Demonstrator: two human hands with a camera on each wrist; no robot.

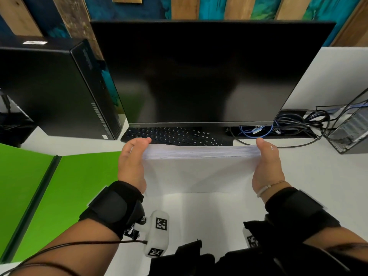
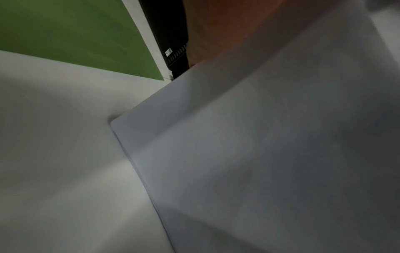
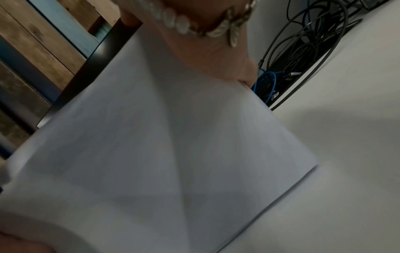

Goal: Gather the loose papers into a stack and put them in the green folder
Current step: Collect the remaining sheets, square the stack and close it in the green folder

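Left hand (image 1: 131,162) and right hand (image 1: 266,164) clamped on opposite edges of the paper stack (image 1: 199,168), upright on the desk (image 1: 310,176) beside the open green folder (image 1: 79,186). Sheets bowing; loose squeeze, possible fan-out and slide.

Matt white paper stack (image 1: 201,168); smooth, matt white desk (image 1: 310,176); smooth green card folder (image 1: 75,186); glossy black monitor screen (image 1: 199,76); rough wooden wall planks (image 1: 183,7); black cloth wrist straps (image 1: 113,206).
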